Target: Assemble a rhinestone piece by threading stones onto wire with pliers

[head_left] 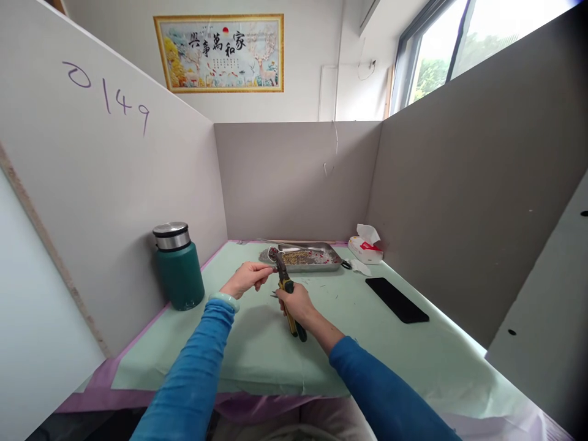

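Note:
My right hand (pixel 296 303) is wrapped round the yellow and black handles of a pair of pliers (pixel 287 294), whose jaws point up and away toward the tray. My left hand (pixel 248 277) is pinched near the plier jaws, its fingertips closed on something small I cannot make out. Both hands hover over the pale green mat (pixel 239 349) in the middle of the table. I wear blue sleeves and a pale bracelet on the left wrist.
A metal tray (pixel 337 260) holding small brownish and red bits lies at the back. A dark green flask (pixel 178 266) stands at the left wall. A tissue pack (pixel 365 248) and a black phone (pixel 397 300) lie on the right. Grey partition walls enclose three sides.

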`<state>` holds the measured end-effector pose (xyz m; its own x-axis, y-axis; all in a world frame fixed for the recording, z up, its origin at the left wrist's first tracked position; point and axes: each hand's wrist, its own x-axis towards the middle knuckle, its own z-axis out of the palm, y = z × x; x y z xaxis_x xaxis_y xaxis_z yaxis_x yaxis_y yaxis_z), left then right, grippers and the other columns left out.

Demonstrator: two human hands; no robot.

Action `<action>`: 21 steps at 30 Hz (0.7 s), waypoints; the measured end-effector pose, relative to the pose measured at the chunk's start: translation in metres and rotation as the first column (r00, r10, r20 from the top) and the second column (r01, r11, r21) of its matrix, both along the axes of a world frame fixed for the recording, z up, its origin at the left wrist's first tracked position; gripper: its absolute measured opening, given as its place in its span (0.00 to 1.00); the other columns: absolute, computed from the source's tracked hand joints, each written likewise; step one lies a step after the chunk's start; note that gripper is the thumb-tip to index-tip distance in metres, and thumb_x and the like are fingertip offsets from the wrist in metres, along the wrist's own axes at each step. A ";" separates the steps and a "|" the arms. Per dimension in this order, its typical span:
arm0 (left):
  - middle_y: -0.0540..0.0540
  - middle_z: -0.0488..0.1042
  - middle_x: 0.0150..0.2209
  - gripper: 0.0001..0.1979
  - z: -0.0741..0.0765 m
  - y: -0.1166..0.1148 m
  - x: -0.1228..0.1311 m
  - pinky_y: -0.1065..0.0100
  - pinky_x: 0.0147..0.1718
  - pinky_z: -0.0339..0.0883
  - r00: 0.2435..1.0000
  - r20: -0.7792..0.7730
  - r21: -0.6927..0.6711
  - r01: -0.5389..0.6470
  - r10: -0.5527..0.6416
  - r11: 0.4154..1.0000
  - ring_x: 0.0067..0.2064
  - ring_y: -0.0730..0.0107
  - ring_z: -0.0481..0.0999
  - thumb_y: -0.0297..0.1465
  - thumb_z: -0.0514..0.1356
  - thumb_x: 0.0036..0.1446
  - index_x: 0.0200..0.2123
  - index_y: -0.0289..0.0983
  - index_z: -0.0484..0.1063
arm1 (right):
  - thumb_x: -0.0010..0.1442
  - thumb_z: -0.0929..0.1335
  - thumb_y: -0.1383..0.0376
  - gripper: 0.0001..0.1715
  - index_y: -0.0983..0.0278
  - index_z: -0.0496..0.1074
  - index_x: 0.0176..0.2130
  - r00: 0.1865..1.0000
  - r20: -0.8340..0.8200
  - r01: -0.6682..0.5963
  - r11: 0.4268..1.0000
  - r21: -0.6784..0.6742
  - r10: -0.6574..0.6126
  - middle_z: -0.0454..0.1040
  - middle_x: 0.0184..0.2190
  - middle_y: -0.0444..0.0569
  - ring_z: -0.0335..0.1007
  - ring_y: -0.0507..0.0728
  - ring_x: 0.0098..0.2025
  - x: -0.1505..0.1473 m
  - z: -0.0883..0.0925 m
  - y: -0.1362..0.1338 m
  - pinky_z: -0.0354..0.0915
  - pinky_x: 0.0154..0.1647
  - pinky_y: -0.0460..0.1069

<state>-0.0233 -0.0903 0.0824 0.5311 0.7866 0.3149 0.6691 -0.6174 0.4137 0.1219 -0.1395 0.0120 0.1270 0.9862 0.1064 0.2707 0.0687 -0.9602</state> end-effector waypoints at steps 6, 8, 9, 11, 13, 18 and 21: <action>0.45 0.67 0.18 0.09 0.038 -0.003 0.013 0.67 0.30 0.61 0.996 -0.044 0.066 -0.069 0.072 0.995 0.30 0.63 0.71 0.29 0.60 0.45 0.15 0.35 0.70 | 0.48 0.64 0.66 0.06 0.63 0.62 0.22 0.988 0.113 0.106 0.994 0.033 -0.109 0.66 0.17 0.44 0.63 0.52 0.21 -0.008 -0.003 0.007 0.57 0.22 0.45; 0.41 0.69 0.22 0.08 0.047 -0.005 0.019 0.64 0.34 0.61 0.993 -0.029 0.095 -0.109 0.112 0.989 0.36 0.56 0.72 0.23 0.61 0.41 0.14 0.34 0.68 | 0.46 0.66 0.67 0.06 0.63 0.62 0.22 0.978 0.147 0.139 0.988 0.065 -0.147 0.68 0.20 0.46 0.65 0.54 0.26 -0.011 -0.004 0.008 0.57 0.25 0.45; 0.40 0.70 0.23 0.08 0.049 -0.005 0.020 0.63 0.35 0.60 0.992 -0.018 0.099 -0.121 0.123 0.988 0.38 0.55 0.71 0.22 0.61 0.39 0.13 0.34 0.67 | 0.46 0.66 0.68 0.06 0.63 0.62 0.22 0.975 0.156 0.145 0.986 0.076 -0.156 0.68 0.21 0.46 0.66 0.54 0.28 -0.012 -0.004 0.009 0.57 0.26 0.45; 0.41 0.69 0.22 0.09 0.049 -0.005 0.020 0.64 0.35 0.60 0.992 0.005 0.083 -0.124 0.124 0.989 0.38 0.56 0.71 0.22 0.61 0.39 0.13 0.35 0.66 | 0.46 0.66 0.68 0.06 0.62 0.62 0.22 0.977 0.155 0.138 0.988 0.074 -0.148 0.68 0.21 0.46 0.66 0.54 0.27 -0.012 -0.004 0.008 0.57 0.26 0.45; 0.45 0.66 0.19 0.09 0.042 -0.002 0.015 0.66 0.32 0.61 0.995 0.033 0.039 -0.095 0.094 0.995 0.32 0.61 0.71 0.26 0.61 0.42 0.14 0.35 0.67 | 0.47 0.65 0.67 0.05 0.62 0.62 0.22 0.985 0.130 0.112 0.993 0.047 -0.117 0.66 0.18 0.44 0.64 0.53 0.22 -0.010 -0.003 0.006 0.57 0.23 0.45; 0.52 0.60 0.17 0.21 -0.001 0.003 0.000 0.71 0.21 0.62 0.984 0.170 -0.113 0.073 -0.053 0.991 0.18 0.76 0.61 0.44 0.51 0.56 0.26 0.34 0.74 | 0.49 0.62 0.66 0.06 0.63 0.61 0.22 0.999 0.040 0.011 1.000 0.012 -0.011 0.64 0.14 0.42 0.60 0.50 0.16 -0.001 0.001 -0.001 0.58 0.17 0.44; 0.52 0.60 0.18 0.27 -0.016 0.002 -0.002 0.71 0.21 0.64 0.969 0.229 -0.122 0.123 -0.093 0.985 0.17 0.79 0.57 0.46 0.45 0.58 0.35 0.30 0.74 | 0.49 0.63 0.65 0.06 0.63 0.61 0.22 0.999 0.017 -0.039 0.999 0.027 0.039 0.64 0.15 0.41 0.60 0.49 0.16 0.001 0.002 -0.004 0.60 0.18 0.43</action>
